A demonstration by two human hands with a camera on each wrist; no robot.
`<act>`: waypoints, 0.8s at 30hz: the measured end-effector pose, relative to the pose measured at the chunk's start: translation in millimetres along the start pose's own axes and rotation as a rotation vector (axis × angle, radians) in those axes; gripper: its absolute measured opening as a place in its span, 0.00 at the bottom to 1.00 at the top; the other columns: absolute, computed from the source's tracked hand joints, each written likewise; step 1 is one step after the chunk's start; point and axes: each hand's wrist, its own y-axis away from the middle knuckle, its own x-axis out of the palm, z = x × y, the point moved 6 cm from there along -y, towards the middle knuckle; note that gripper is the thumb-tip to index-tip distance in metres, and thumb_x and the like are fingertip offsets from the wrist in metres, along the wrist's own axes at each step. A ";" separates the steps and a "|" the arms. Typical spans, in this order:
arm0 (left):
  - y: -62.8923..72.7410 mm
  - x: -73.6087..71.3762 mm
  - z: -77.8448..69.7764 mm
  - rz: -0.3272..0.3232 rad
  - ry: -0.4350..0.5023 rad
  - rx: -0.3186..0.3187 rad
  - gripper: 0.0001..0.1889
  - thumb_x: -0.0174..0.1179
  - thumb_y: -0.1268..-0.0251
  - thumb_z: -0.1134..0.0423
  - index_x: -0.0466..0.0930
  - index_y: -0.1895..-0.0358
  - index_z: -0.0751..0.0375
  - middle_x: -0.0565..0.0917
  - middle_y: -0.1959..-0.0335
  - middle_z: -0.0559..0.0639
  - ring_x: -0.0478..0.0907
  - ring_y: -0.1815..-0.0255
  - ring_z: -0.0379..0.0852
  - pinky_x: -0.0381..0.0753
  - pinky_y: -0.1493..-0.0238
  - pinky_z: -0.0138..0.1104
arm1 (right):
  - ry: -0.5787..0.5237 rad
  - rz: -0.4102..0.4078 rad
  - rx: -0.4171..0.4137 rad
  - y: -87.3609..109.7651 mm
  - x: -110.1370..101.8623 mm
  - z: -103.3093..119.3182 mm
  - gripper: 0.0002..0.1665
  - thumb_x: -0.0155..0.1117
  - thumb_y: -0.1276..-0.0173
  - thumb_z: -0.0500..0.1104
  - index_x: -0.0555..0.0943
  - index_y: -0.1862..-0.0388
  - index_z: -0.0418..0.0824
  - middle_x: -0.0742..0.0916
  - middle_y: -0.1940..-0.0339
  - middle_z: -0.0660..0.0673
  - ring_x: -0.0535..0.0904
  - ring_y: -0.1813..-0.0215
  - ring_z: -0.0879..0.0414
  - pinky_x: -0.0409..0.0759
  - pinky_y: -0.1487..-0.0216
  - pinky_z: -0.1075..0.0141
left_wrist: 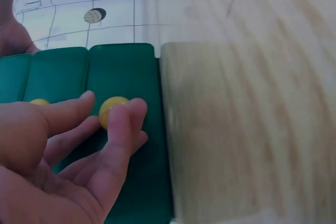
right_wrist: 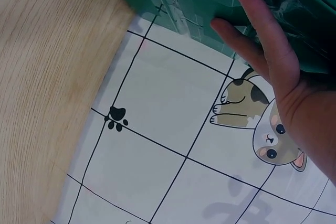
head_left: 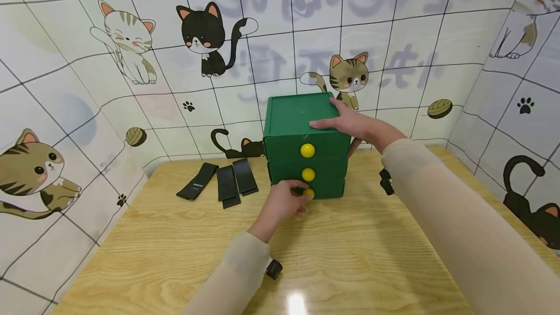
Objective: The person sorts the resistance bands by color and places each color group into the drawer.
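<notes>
A green box of three stacked drawers (head_left: 302, 111) stands on the table, each front with a round yellow knob. The fingers and thumb of my left hand (head_left: 286, 201) are at the bottom yellow knob (left_wrist: 113, 109), closing around it from both sides. The middle knob (head_left: 308, 174) and top knob (head_left: 307, 150) show above it, and all the drawer fronts sit flush. My right hand (head_left: 354, 123) rests on the box's upper right edge, with two digits over the top and others down the side. In the right wrist view its fingers (right_wrist: 262, 24) lie straight along the green side.
Several flat black strips (head_left: 227, 186) lie on the wooden table (head_left: 175, 247) left of the box. A cat-printed, grid-lined sheet (head_left: 271, 28) covers the walls behind and beside the table. Black wrist devices (head_left: 274, 269) show at both sleeves.
</notes>
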 end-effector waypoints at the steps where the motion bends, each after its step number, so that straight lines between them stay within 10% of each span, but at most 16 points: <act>1: -1.3 2.5 2.4 0.020 0.031 -0.011 0.15 0.69 0.26 0.63 0.86 0.40 0.62 0.92 0.61 0.66 0.92 0.67 0.60 0.92 0.64 0.42 | 0.001 0.000 -0.001 0.4 0.2 0.0 0.74 0.68 0.32 0.74 0.23 0.12 0.65 0.50 0.11 0.33 0.73 0.25 0.26 0.91 0.61 0.41; 9: -8.0 10.4 12.5 0.049 0.254 -0.097 0.14 0.68 0.27 0.69 0.88 0.42 0.62 0.90 0.54 0.70 0.90 0.72 0.46 0.92 0.65 0.37 | 0.007 0.006 -0.004 1.9 -0.1 2.4 0.74 0.68 0.32 0.74 0.23 0.13 0.65 0.49 0.10 0.33 0.73 0.26 0.26 0.91 0.61 0.41; 24: -5.8 10.6 18.0 0.032 0.352 -0.149 0.14 0.66 0.26 0.71 0.89 0.41 0.62 0.88 0.47 0.70 0.92 0.68 0.48 0.91 0.65 0.33 | -0.013 0.014 0.004 1.0 -0.7 0.1 0.74 0.69 0.32 0.73 0.23 0.13 0.64 0.50 0.11 0.33 0.73 0.25 0.27 0.91 0.60 0.41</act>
